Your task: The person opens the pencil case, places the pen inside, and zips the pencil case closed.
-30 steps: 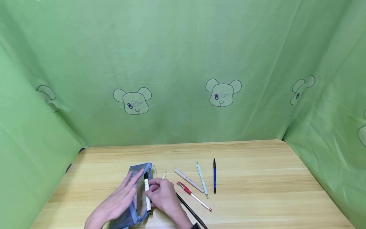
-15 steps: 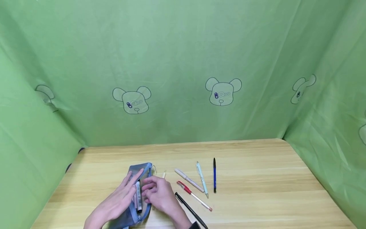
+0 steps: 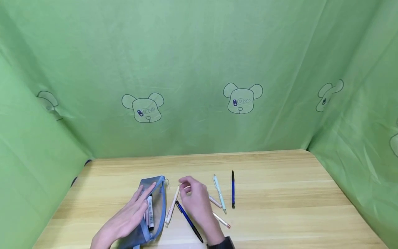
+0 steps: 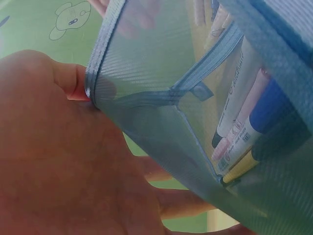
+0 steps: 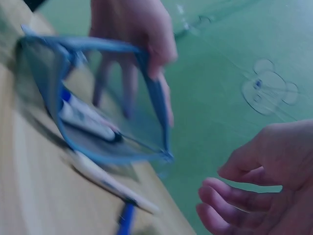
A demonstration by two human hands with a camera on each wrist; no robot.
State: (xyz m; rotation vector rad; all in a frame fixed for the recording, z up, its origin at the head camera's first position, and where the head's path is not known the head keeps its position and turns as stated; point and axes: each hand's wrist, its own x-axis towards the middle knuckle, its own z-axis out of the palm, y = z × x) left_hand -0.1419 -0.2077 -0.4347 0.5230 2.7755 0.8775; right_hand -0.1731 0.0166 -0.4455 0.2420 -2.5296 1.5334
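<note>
A translucent blue zip pencil case [image 3: 164, 207] lies unzipped at the left front of the table. My left hand [image 3: 127, 218] pinches the edge of its mouth, the thumb at the rim and straight fingers along the mesh outside, visible in the left wrist view. A white marker [image 3: 150, 212] lies inside with several pens, among them a blue-ended one [image 4: 266, 107]. To the right of the case, my right hand [image 3: 196, 200] hovers over loose pens, fingers loosely curled with nothing between them. It hides parts of a pale pink marker [image 3: 215, 201] and a red-and-white pen [image 3: 222, 220].
Beside the case lies a cream pen [image 3: 172, 207], then a dark blue pen [image 3: 189, 221] slanting toward the front. A light blue pen [image 3: 219, 193] and a blue pen with a black cap [image 3: 233, 190] lie further right. Green cloth [image 3: 192, 131] encloses the table.
My right hand has let go of the white marker, now inside the case, and moved right over the pens. The dark pen has shifted left. My left hand stays on the case.
</note>
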